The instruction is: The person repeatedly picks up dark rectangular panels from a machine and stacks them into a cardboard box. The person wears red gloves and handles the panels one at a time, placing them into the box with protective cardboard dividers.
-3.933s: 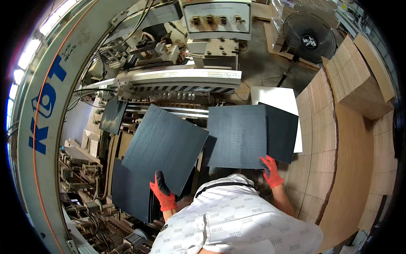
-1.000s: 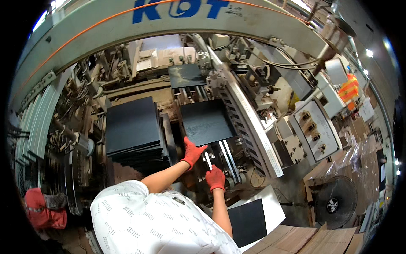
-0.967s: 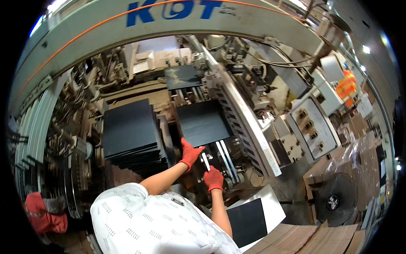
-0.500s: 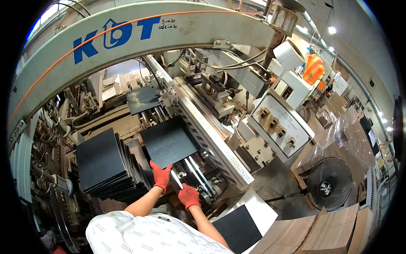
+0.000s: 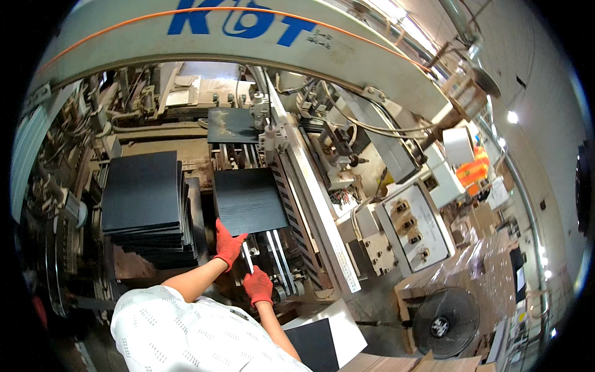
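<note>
Across the pale rails (image 5: 276, 259) of the machine, a dark square board (image 5: 251, 199) lay flat, its right side close to a long metal bar (image 5: 335, 242). At the board's near left corner was the left hand (image 5: 229, 245), in a red glove, its thumb spread wide of the fingers, which pointed up along the left edge. Nearer the wearer, the right hand (image 5: 258, 286), also red-gloved, had bent fingers at the lower end of a narrow white strip (image 5: 247, 257); whether it pinched the strip could not be told. Left of the board, well apart from the right hand, stood a stack of dark boards (image 5: 141, 191); beyond it, farther along the machine, lay a dusty dark panel (image 5: 233, 126). At lower right, a black fan (image 5: 443, 325) stood near wrapped cartons (image 5: 480, 273)
</note>
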